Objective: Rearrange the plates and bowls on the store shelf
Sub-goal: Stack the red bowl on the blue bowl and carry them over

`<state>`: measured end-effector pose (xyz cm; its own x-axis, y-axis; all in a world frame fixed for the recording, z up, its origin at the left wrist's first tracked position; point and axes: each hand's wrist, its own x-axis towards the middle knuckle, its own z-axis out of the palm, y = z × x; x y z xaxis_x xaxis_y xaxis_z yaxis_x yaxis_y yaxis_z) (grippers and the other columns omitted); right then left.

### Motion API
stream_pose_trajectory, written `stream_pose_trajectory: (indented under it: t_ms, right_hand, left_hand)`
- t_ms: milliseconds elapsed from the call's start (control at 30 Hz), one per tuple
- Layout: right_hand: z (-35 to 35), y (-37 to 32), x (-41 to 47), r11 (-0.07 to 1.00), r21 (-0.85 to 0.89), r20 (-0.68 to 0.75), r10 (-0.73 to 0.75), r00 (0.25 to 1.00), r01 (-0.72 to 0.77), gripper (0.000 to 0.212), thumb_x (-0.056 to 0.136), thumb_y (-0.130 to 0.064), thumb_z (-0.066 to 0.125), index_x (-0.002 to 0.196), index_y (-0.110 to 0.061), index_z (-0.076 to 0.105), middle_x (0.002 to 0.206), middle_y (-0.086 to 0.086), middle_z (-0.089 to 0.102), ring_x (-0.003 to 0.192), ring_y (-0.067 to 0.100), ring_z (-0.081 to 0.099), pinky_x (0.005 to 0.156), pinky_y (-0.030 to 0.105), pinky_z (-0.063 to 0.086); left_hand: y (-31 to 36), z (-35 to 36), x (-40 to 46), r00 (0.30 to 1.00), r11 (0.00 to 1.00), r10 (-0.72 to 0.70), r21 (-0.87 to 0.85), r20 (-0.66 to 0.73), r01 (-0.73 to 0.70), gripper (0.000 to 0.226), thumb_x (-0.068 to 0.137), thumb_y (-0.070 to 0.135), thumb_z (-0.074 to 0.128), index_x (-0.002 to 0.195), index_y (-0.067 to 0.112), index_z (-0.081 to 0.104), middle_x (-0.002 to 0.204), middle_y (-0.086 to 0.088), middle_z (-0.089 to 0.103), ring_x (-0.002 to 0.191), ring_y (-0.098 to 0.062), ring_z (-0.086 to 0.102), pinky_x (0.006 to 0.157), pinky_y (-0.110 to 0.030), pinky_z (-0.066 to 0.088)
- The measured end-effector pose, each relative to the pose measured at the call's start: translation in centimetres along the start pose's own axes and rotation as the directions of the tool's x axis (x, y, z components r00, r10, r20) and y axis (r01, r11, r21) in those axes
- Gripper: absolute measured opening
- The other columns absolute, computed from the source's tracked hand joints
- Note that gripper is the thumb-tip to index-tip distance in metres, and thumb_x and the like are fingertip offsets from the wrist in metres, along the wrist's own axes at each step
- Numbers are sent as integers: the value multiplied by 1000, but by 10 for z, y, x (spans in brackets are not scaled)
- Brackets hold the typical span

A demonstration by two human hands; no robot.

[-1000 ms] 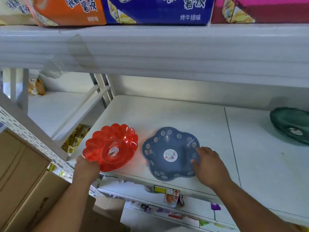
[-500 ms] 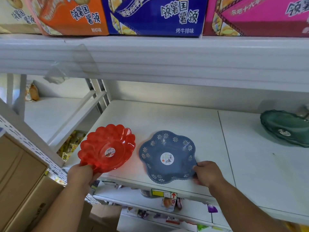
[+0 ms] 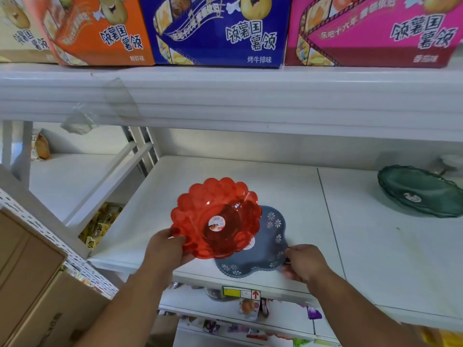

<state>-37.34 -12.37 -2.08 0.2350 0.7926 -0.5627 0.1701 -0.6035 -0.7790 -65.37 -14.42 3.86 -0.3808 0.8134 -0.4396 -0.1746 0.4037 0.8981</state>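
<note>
The left hand [image 3: 166,249] is clamped on the near-left rim of the red bowl [image 3: 215,217], thumb on top, holding it tilted above the shelf [image 3: 263,181]. The bowl overlaps the left part of the blue plate [image 3: 265,249], which lies flat at the shelf's front edge. The right hand [image 3: 304,264] pinches the plate's right rim. Both pieces look like thin moulded plastic: light, fairly stiff, smooth and probably slippery, so the scalloped rims seem the best hold. A green dish [image 3: 421,190] sits well apart at the shelf's far right.
</note>
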Motion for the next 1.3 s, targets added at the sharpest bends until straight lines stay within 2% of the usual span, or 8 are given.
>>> stream_pose_trajectory:
  t_ms: [167,400,767,933,1033,1133,1233,1300]
  right_hand:
    - [0,0,-2,1000,23,-3,6,1000,-6,22,91,2,47,88,7,68,77,30,72,62,29,64,49,27,52]
    - [3,0,-9,996,86,-3,35,999,-35,23,95,-7,49,87,-1,69,82,23,76,65,24,69,57,30,58]
    - [4,-2,-11,993,105,-3,61,998,-61,23,93,-7,51,90,-1,73,84,21,77,63,22,69,59,30,60]
    - [3,-1,-13,990,126,-10,64,998,-62,25,94,-6,49,88,-5,74,85,18,77,72,25,73,63,32,62]
    - [3,-1,-10,986,161,-47,40,998,-32,26,93,-5,47,92,1,72,89,21,76,84,29,74,70,36,63]
    - [5,-1,-10,974,225,-56,-15,998,27,25,97,-12,48,94,3,68,96,26,71,88,28,70,77,39,61]
    - [8,-5,-16,961,274,-7,-41,999,41,23,100,-15,49,87,-15,68,96,9,72,93,22,69,76,32,56]
    - [10,-6,-17,961,274,-5,-46,999,46,25,100,-9,48,88,-17,68,95,5,72,91,20,68,73,30,56]
  left_hand:
    - [-14,21,3,999,1000,-18,19,35,17,17,96,-3,51,108,3,61,95,-24,73,79,-35,73,57,-35,63]
    - [-27,33,11,995,998,-60,37,74,58,21,98,2,52,118,5,56,103,-22,71,86,-35,74,61,-36,62]
    - [-36,37,13,996,996,-46,79,71,41,11,95,11,64,97,1,68,99,-21,72,94,-31,72,63,-31,62]
    - [-38,31,21,1000,987,-26,162,9,24,24,93,29,67,101,6,68,96,-14,72,92,-29,70,62,-32,60]
    - [-38,30,28,1000,981,-21,192,-17,24,31,94,34,62,108,7,67,106,-12,70,96,-25,68,66,-32,59]
    - [-39,34,32,989,989,-122,97,85,114,28,97,22,57,114,2,64,112,-16,69,101,-25,67,73,-35,60]
    - [-40,40,26,962,975,-221,31,161,219,24,99,7,47,118,2,61,106,-15,71,97,-28,67,73,-39,58]
    - [-41,40,25,957,973,-231,27,176,230,27,99,2,42,119,1,60,96,-12,71,91,-27,67,74,-40,57]
